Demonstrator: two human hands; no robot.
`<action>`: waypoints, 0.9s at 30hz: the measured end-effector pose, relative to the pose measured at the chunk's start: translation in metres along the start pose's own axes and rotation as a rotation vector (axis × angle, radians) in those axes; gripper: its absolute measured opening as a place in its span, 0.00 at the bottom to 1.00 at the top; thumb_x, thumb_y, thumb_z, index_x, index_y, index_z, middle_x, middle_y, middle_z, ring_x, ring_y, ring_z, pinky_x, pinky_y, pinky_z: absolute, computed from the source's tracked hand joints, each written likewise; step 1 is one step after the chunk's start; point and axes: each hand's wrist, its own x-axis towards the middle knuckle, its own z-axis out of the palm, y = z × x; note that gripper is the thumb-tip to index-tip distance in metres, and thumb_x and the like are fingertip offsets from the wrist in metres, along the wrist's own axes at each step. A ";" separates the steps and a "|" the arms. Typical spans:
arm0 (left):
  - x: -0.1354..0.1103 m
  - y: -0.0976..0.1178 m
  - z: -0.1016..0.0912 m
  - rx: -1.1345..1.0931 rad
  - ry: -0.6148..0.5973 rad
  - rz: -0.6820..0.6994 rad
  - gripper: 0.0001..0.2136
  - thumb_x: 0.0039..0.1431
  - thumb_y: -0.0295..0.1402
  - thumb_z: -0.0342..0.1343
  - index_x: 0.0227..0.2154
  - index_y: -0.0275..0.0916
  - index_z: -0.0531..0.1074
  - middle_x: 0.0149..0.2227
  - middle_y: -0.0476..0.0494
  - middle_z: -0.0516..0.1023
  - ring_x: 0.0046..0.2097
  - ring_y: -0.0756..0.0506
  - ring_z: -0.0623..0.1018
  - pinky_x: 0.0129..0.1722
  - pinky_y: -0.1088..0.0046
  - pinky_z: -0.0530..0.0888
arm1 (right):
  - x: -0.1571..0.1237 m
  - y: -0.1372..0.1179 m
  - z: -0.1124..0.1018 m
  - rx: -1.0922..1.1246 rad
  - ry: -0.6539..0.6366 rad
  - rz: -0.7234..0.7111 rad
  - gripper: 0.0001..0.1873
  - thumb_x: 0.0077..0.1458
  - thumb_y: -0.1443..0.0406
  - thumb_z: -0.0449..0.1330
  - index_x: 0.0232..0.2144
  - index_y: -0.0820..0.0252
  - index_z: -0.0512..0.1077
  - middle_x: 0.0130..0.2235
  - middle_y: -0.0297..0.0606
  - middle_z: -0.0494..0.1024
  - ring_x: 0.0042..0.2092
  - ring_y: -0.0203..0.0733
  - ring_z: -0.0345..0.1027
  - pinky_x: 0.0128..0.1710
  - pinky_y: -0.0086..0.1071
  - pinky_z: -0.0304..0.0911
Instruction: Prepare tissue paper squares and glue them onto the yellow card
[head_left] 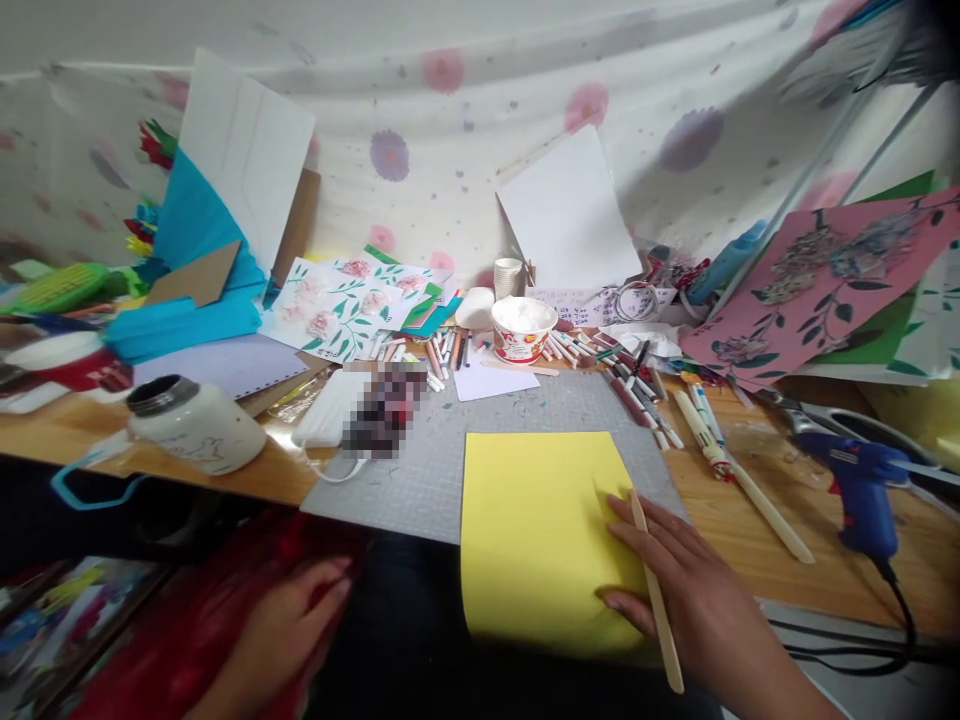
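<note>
A sheet of yellow paper (540,530) lies on the grey cutting mat (420,480), its near end bending down over the table's edge. My right hand (682,580) rests at the sheet's right side, with a flat wooden craft stick (656,600) held between its fingers. Fingertips and thumb of that hand touch the paper. Low on the left, my left hand (300,610) is beside red plastic (187,620) below the table's edge. Its fingers are curled together and slightly blurred; anything inside them is hidden.
A paper tub of white stuff (523,330) stands behind the yellow sheet among several markers (450,355). To the left are a phone (382,410) and a jar (195,425). A blue glue gun (855,490) and another wooden stick (769,510) lie at the right.
</note>
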 end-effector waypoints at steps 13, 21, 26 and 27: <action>0.019 0.074 0.006 0.200 -0.128 0.963 0.20 0.54 0.17 0.51 0.47 0.41 0.73 0.35 0.46 0.85 0.43 0.44 0.83 0.60 0.59 0.69 | 0.000 0.001 0.002 -0.031 -0.026 0.001 0.27 0.55 0.57 0.66 0.54 0.61 0.69 0.59 0.51 0.74 0.61 0.63 0.67 0.53 0.57 0.70; 0.036 0.117 0.035 0.304 -0.039 1.006 0.23 0.56 0.25 0.55 0.56 0.44 0.70 0.60 0.45 0.74 0.62 0.39 0.70 0.66 0.58 0.61 | 0.005 0.006 -0.008 -0.137 -0.013 -0.127 0.27 0.49 0.57 0.69 0.50 0.62 0.74 0.56 0.51 0.77 0.53 0.65 0.75 0.44 0.52 0.77; 0.067 0.125 0.062 0.490 -0.076 1.222 0.32 0.57 0.31 0.60 0.65 0.45 0.61 0.64 0.44 0.69 0.62 0.40 0.71 0.64 0.65 0.63 | -0.008 0.031 -0.012 -0.257 0.071 -0.196 0.28 0.50 0.50 0.67 0.48 0.60 0.75 0.52 0.47 0.80 0.48 0.61 0.79 0.39 0.45 0.79; 0.070 0.125 0.064 0.523 -0.085 1.211 0.33 0.58 0.29 0.58 0.66 0.46 0.58 0.65 0.45 0.68 0.63 0.41 0.70 0.64 0.66 0.63 | -0.013 0.036 -0.012 -0.279 0.080 -0.174 0.27 0.51 0.49 0.67 0.48 0.59 0.75 0.53 0.46 0.80 0.49 0.61 0.79 0.40 0.44 0.78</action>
